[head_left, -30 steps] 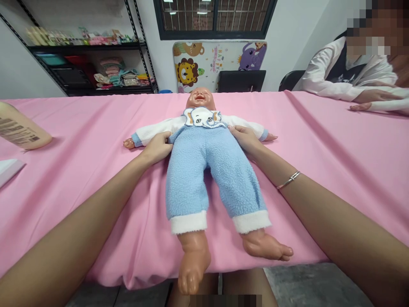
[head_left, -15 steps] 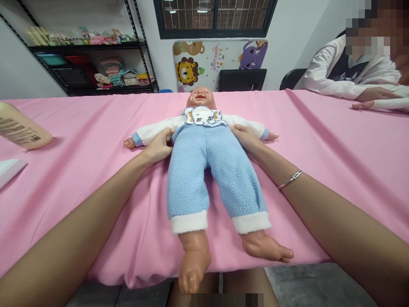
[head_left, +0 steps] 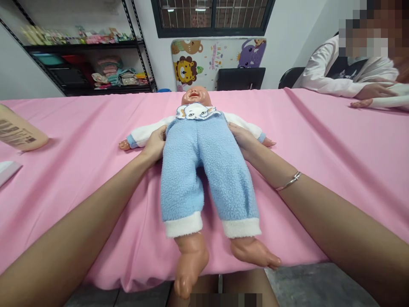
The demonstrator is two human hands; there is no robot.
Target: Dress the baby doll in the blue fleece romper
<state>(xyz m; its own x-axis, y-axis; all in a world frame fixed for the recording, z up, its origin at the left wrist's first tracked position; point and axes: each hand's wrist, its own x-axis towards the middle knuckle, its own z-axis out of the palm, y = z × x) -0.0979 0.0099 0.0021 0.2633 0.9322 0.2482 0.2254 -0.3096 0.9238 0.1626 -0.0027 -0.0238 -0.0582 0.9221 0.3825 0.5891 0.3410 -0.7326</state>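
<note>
A baby doll [head_left: 198, 170] lies on its back on a pink-covered table [head_left: 319, 136], in blue fleece trousers with white cuffs, a white top and an elephant bib [head_left: 195, 111]. My left hand [head_left: 155, 145] grips the left side of the picture's doll waist, fingers against the trousers and below the doll's sleeve. My right hand [head_left: 244, 140] holds the opposite side of its waist, just under the other sleeve. A silver bangle [head_left: 288, 181] circles my right wrist. The doll's bare plastic feet reach the table's near edge.
A beige bottle [head_left: 17, 130] and a white flat item [head_left: 6, 171] lie at the left of the table. A seated person [head_left: 358, 72] rests both hands [head_left: 375, 91] on the far right. Behind stand a black shelf [head_left: 86, 47], a cartoon mat [head_left: 217, 59] and a black chair [head_left: 241, 79].
The doll has shifted left between my hands, with its head and bib leaning left. Both hands have moved slightly with it.
</note>
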